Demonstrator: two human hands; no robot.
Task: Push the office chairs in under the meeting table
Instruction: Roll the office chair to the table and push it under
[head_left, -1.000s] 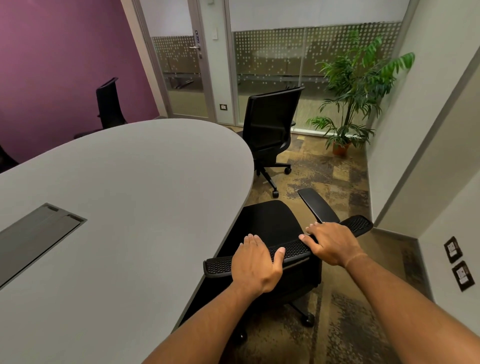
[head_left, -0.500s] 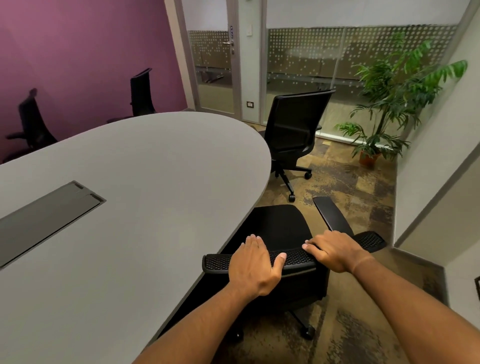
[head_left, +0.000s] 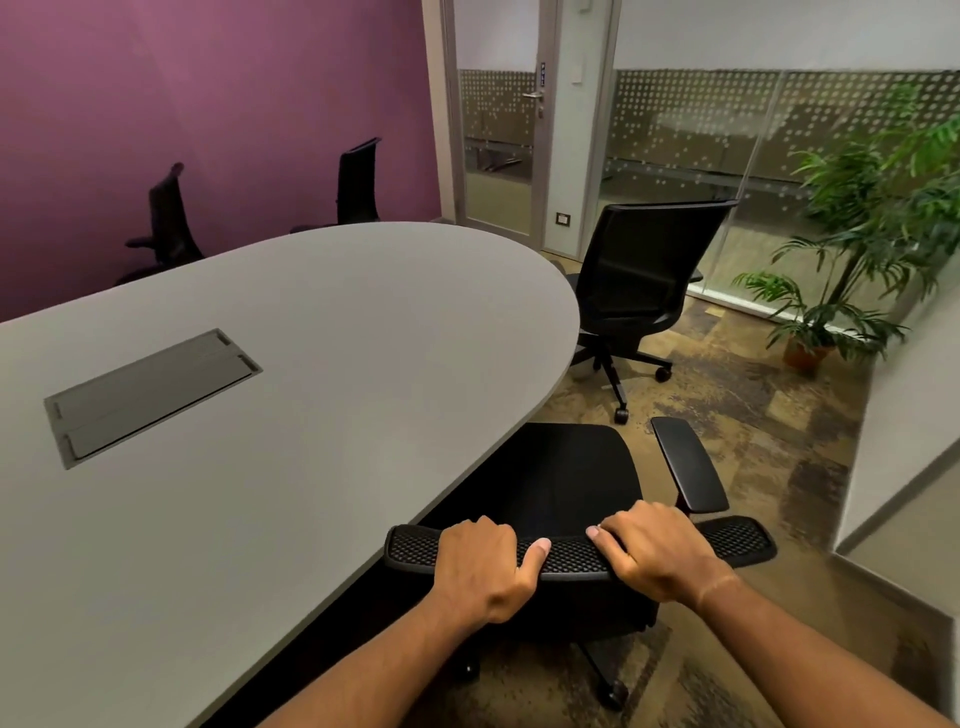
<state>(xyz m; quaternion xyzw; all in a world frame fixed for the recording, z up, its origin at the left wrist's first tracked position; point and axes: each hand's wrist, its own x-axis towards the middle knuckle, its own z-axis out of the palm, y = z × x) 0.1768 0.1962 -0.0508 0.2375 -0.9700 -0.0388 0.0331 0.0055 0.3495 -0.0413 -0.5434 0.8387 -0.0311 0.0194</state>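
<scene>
While gripped, chair (head_left: 561, 483) beneath both hands.

The nearest black mesh-backed office chair (head_left: 561, 483) stands at the curved edge of the grey oval tabletop (head_left: 291, 395), the front of its seat tucked beneath it and one flat black armrest showing on the right. The left hand (head_left: 480, 564) and right hand (head_left: 652, 553) grip the top rim of its backrest. A second black office chair (head_left: 636, 283) stands clear of the tabletop's rounded end, on its castors. Two more black chairs (head_left: 169, 223) stand along the far side.
</scene>
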